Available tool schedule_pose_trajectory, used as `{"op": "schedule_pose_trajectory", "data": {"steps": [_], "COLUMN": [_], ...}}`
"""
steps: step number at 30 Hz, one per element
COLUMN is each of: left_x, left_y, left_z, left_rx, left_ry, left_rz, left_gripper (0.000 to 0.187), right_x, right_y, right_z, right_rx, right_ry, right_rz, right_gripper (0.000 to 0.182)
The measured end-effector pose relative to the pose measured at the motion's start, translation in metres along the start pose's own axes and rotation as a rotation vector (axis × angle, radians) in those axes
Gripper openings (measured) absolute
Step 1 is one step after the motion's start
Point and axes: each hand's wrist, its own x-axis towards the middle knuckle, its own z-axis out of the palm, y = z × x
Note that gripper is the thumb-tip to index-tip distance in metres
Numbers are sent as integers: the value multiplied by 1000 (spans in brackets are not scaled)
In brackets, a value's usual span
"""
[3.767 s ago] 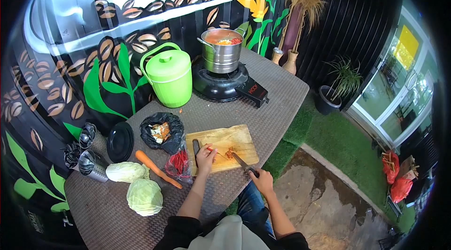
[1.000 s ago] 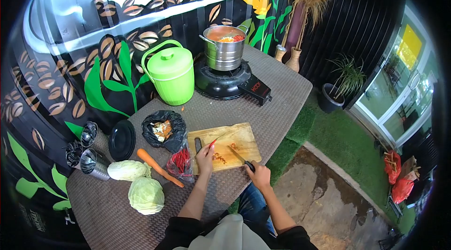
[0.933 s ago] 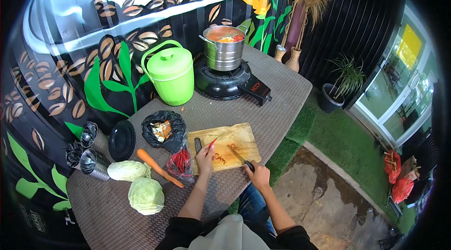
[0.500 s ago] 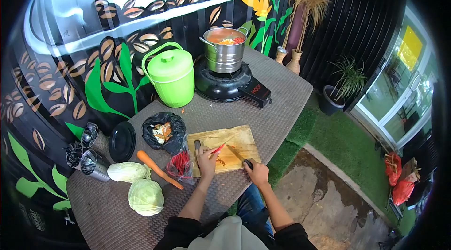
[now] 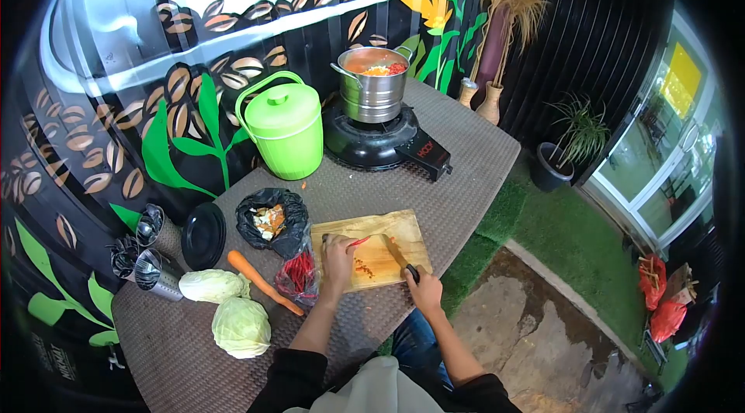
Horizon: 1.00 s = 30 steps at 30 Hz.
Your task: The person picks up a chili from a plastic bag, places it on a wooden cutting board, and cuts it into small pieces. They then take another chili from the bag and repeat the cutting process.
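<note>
A red chili (image 5: pixel 358 242) pokes out from the fingers of my left hand (image 5: pixel 337 264), which is closed on it above the left part of the wooden cutting board (image 5: pixel 376 225). My right hand (image 5: pixel 424 289) grips the black handle of a knife (image 5: pixel 395 251). Its blade points away from me over the right half of the board, apart from the chili. Small red bits (image 5: pixel 362 267) lie on the wood between my hands. Left of the board, a clear plastic bag of red chilies (image 5: pixel 296 273) rests on the table.
A carrot (image 5: pixel 264 281), cabbage (image 5: pixel 240 326) and napa cabbage (image 5: pixel 213 285) lie to the left. Behind are a black bag of scraps (image 5: pixel 269 219), a green lidded bucket (image 5: pixel 285 134), and a steel pot (image 5: pixel 372 95) on a portable stove (image 5: pixel 372 145). Metal utensil holders (image 5: pixel 157 273) stand far left.
My left hand has shifted slightly up and left with the chili. The knife has moved right, away from the chili, and its blade has turned more upright in view.
</note>
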Motion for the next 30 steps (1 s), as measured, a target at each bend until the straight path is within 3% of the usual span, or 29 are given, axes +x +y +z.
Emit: {"op": "schedule_pose_trajectory", "data": {"steps": [2,4,5,7,9,12,14,15,17,18,20,30], "left_x": [-1,-3,-4,-8,-11,-17,-16,-17,-19,-20,-19,-19], "left_y": [-1,2,5,7,12,18,25,30,37,39,41,45], "left_z": [0,0,0,-1,0,0,-3,-6,-10,-10,-12,-20], "left_rx": [7,-43,-46,-65,-77,-65,-45,-42,-38,-53,-65,-117], "left_ry": [7,15,16,-21,1,19,23,22,19,37,63,66], "left_rz": [-23,-40,-41,9,37,91,116,130,143,138,134,88], "left_gripper": [12,15,15,17,17,17,17,17,17,17,18,18], "right_x": [1,3,3,5,8,15,29,38,52,54,59,60], "right_y": [-8,-18,-17,-25,-31,-43,-49,-51,-54,-55,-59,-64], "right_z": [0,1,9,17,13,-4,-22,-25,-28,-31,-36,-35], "right_rx": [10,-48,-51,-149,-157,-205,0,-3,50,51,-44,139], "right_ry": [-18,-178,-178,-42,-157,-27,224,222,237,238,16,94], "right_rz": [-26,-64,-64,-275,-203,-233,-422,-426,-664,-666,-583,-618], "right_gripper": [37,33,33,29,32,33,32,32,18,18,14,11]}}
